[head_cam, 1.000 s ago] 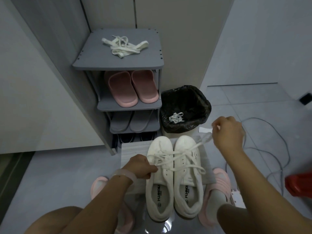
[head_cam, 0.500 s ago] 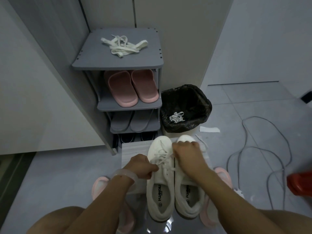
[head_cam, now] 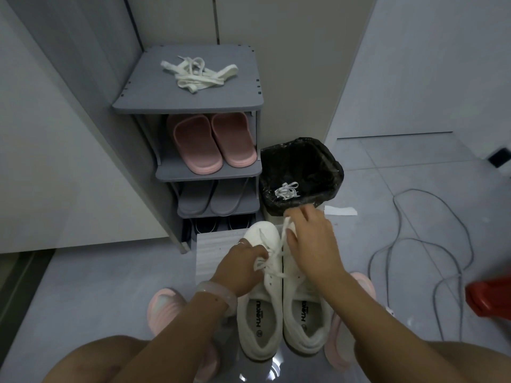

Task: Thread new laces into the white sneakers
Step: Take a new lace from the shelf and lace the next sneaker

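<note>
We see grey tiled floor [head_cam: 83, 286]. The sneakers [head_cam: 279, 308] stand by a rack [head_cam: 188, 100] and bin [head_cam: 301, 172]. Our left hand [head_cam: 240, 268] and right hand [head_cam: 309, 239] both pinch the lace [head_cam: 272, 252].

This looks like the entryway of a home. A narrow grey tiered shoe rack [head_cam: 190, 106] stands against pale cabinet panels, holding a pair of pink rubber slippers [head_cam: 213, 142] on one shelf and grey slippers [head_cam: 213, 199] on the shelf below. Beside the rack sits a small bin lined with a black plastic bag [head_cam: 302, 161]. The floor is large grey tiles [head_cam: 401, 167], with a grey cable [head_cam: 414, 244] trailing loosely across them.
</note>
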Demonstrator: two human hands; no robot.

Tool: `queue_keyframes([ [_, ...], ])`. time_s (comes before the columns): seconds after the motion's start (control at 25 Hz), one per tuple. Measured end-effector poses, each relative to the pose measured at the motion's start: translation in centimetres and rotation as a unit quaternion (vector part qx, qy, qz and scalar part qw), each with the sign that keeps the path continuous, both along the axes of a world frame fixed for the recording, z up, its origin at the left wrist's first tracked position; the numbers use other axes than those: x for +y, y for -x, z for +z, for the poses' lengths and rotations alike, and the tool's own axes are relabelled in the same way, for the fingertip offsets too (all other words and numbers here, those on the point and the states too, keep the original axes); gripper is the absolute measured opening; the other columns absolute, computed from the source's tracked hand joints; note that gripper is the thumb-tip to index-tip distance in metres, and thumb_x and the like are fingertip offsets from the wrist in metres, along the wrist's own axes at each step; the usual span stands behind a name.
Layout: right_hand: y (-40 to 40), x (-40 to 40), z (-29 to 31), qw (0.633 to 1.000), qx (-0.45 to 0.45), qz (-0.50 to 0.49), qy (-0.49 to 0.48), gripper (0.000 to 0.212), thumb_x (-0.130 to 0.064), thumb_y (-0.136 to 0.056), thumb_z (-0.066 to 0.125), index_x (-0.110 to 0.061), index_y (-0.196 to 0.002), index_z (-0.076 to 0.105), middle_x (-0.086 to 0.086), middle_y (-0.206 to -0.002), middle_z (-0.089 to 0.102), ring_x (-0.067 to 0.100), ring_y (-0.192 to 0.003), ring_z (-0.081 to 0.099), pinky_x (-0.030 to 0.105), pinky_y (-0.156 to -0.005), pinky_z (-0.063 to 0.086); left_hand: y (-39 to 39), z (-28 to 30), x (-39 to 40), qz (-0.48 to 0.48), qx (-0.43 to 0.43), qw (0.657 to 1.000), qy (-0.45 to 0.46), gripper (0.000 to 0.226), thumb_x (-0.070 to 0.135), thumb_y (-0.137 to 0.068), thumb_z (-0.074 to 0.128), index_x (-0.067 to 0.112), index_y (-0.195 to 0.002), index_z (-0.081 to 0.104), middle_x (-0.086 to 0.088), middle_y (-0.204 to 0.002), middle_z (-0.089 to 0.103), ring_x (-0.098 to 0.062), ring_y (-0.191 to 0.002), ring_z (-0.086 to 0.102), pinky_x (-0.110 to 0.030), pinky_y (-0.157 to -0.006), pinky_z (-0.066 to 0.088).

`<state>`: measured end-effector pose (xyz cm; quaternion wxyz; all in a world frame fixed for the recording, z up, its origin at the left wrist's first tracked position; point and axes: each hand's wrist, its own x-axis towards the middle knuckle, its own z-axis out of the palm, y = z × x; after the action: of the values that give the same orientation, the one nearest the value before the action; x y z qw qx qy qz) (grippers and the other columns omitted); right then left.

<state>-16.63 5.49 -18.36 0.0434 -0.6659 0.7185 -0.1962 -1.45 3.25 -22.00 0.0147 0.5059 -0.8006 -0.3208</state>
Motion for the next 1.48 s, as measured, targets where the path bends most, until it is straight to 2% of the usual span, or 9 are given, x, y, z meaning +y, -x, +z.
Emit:
queue_keyframes([
  [0.2, -0.6, 0.7, -1.2, 0.951, -0.074, 0.002, -0.301, 0.048, -0.041, -0.096, 0.041, -0.015, -0.056, 0.041, 0.004, -0.067, 0.054, 0.022, -0.075, 0.055, 0.028, -0.066, 0.039, 0.7, -0.6, -0.3, -0.005, -0.022, 0.998, 0.062, 0.019, 0.013, -0.086, 0.05, 0.012, -0.101, 0.062, -0.006, -0.11, 0.054, -0.021, -0.105, 0.05, -0.027, -0.084, 0.039],
  [0.44, -1.4, 0.1, -2.3, 0.912, -0.18, -0.078, -0.36, 0.027, -0.036, -0.089, 0.05, -0.016, -0.073, 0.06, 0.006, -0.08, 0.062, 0.02, -0.08, 0.059, 0.032, -0.075, 0.047, 1.2, 0.0, -0.2, -0.066, -0.047, 0.997, 0.021, 0.026, 0.018, -0.09, 0.046, 0.01, -0.098, 0.068, -0.006, -0.116, 0.056, -0.025, -0.112, 0.045, -0.033, -0.086, 0.034],
  [0.56, -1.7, 0.1, -1.1, 0.858, -0.384, -0.109, -0.323, 0.019, -0.016, -0.086, 0.053, -0.014, -0.067, 0.056, 0.005, -0.07, 0.057, 0.015, -0.067, 0.055, 0.026, -0.064, 0.046, 1.2, 0.4, 0.0, -0.124, -0.047, 0.99, -0.046, 0.033, 0.033, -0.082, 0.051, 0.017, -0.104, 0.071, 0.002, -0.129, 0.051, -0.021, -0.123, 0.039, -0.033, -0.098, 0.033],
  [0.72, -0.5, -0.9, 0.9, 0.658, -0.698, -0.233, -0.156, 0.026, -0.013, -0.095, 0.044, -0.008, -0.071, 0.053, 0.005, -0.068, 0.063, 0.015, -0.067, 0.059, 0.023, -0.063, 0.048, 1.2, -0.1, -0.1, -0.166, -0.08, 0.98, -0.08, 0.034, 0.042, -0.089, 0.049, 0.026, -0.112, 0.067, 0.016, -0.144, 0.04, -0.013, -0.136, 0.024, -0.039, -0.113, 0.018],
  [0.96, 2.2, -1.6, 3.4, 0.591, -0.777, -0.215, -0.004, 0.022, -0.016, -0.098, 0.04, -0.013, -0.081, 0.053, -0.004, -0.052, 0.056, 0.009, -0.055, 0.055, 0.022, -0.062, 0.045, 1.0, 0.6, -0.4, -0.126, -0.108, 0.986, 0.025, 0.044, 0.034, -0.097, 0.024, 0.016, -0.125, 0.053, 0.002, -0.138, 0.045, -0.019, -0.132, 0.036, -0.042, -0.111, 0.026],
  [1.16, 2.5, -1.6, 3.9, 0.588, -0.784, -0.198, 0.024, 0.039, -0.031, -0.102, 0.031, -0.011, -0.078, 0.054, -0.006, -0.043, 0.039, 0.008, -0.045, 0.035, 0.021, -0.052, 0.03, -3.1, 3.0, -4.1, 0.433, 0.077, 0.892, 0.104, 0.034, 0.021, -0.094, 0.036, 0.003, -0.115, 0.055, -0.023, -0.122, 0.049, -0.04, -0.111, 0.049, -0.049, -0.096, 0.04],
  [1.28, 1.5, -1.3, 3.7, 0.629, -0.761, -0.159, -0.015, 0.035, -0.027, -0.102, 0.034, -0.009, -0.085, 0.06, -0.003, -0.053, 0.048, 0.009, -0.053, 0.045, 0.02, -0.056, 0.041, -3.8, 3.1, -3.8, 0.391, -0.015, 0.918, 0.068, 0.027, 0.019, -0.089, 0.046, 0.01, -0.109, 0.061, -0.021, -0.131, 0.042, -0.04, -0.119, 0.042, -0.047, -0.104, 0.034],
  [1.36, 0.2, -1.0, 3.3, 0.647, -0.752, -0.11, -0.065, 0.028, -0.02, -0.101, 0.037, -0.007, -0.099, 0.062, 0.003, -0.069, 0.06, 0.011, -0.065, 0.059, 0.02, -0.066, 0.053, -2.2, 3.0, -2.9, 0.292, 0.1, 0.946, 0.098, 0.02, 0.014, -0.089, 0.052, 0.009, -0.104, 0.065, -0.014, -0.122, 0.05, -0.035, -0.115, 0.048, -0.035, -0.096, 0.039],
  [1.48, -2.1, -0.4, 2.7, 0.639, -0.762, -0.051, -0.087, 0.029, -0.014, -0.101, 0.035, -0.003, -0.119, 0.054, 0.008, -0.091, 0.066, 0.014, -0.086, 0.065, 0.016, -0.075, 0.055, 1.0, 4.7, -0.6, 0.151, 0.301, 0.928, -0.159, 0.019, 0.021, -0.096, 0.045, 0.018, -0.11, 0.058, 0.006, -0.099, 0.06, -0.012, -0.099, 0.057, -0.022, -0.082, 0.043],
])
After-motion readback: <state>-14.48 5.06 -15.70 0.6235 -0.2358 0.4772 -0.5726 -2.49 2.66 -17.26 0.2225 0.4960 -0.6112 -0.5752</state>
